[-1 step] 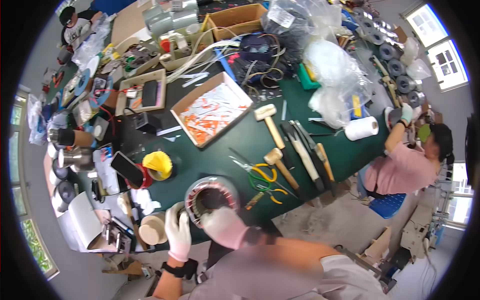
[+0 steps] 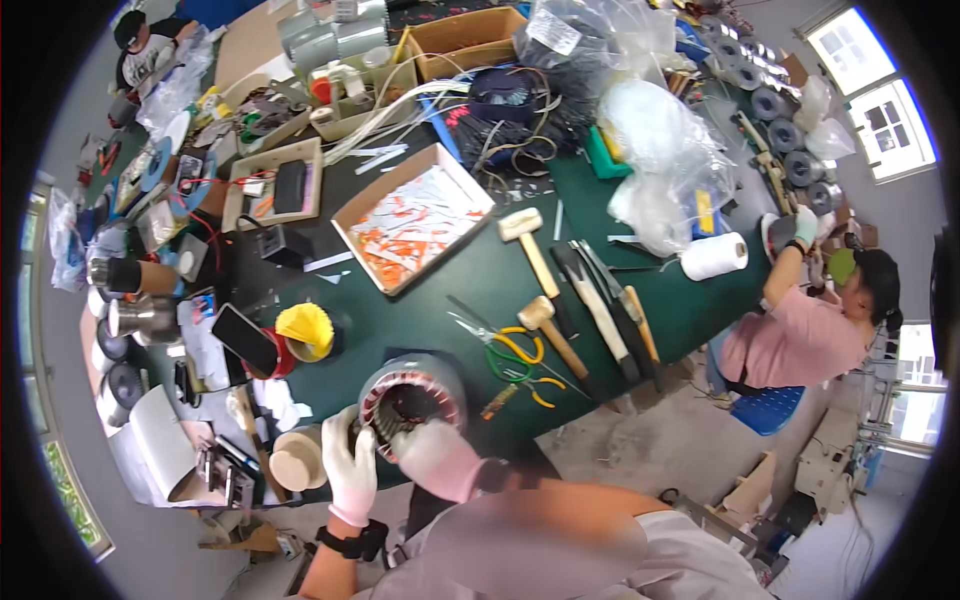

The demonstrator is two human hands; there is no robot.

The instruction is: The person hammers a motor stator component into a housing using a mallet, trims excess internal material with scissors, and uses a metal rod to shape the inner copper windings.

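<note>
A motor stator (image 2: 449,378) with a grey casing and a ring of red-and-white lashed windings stands at the table's near edge, its open end tilted toward me. My left hand (image 2: 350,465), in a white glove, is at the stator's left side with fingers raised and thumb apart; a dark patch between them is unclear. My right hand (image 2: 438,460), gloved too, lies at the near right rim, fingers bunched toward the bore. Their tips are hidden, and so is anything they pinch. Right of the stator lie green-handled scissors (image 2: 512,370) and yellow-handled pliers (image 2: 541,382).
Two mallets (image 2: 534,250) (image 2: 558,335) lie beyond the scissors. A shallow carton (image 2: 340,228) of paper strips sits mid-table. Left are a phone (image 2: 245,339), a yellow-lined cup (image 2: 306,331) and a round wooden block (image 2: 297,461). A white thread spool (image 2: 714,257) and a seated co-worker (image 2: 800,335) are at right.
The stator's opening now faces me more, with more of its inner wall and far casing showing. My right hand has shifted slightly along the near rim. The whole view has slid a little.
</note>
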